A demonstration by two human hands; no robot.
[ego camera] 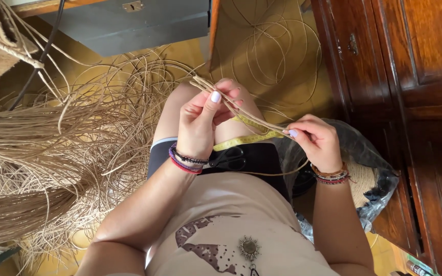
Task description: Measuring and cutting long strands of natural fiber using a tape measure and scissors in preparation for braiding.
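Both my hands pinch the thin tan straw strands (241, 110) at frame centre: left hand (200, 120), right hand (315, 138). I'd keep them taut, untangled.

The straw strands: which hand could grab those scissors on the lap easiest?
Probably the left hand. Its wrist sits right beside the black scissors on the lap, while the right hand is farther off, pinching the far end of the straw strands. Both hands are busy holding them, though.

Scissors (229, 157) — half behind left wrist
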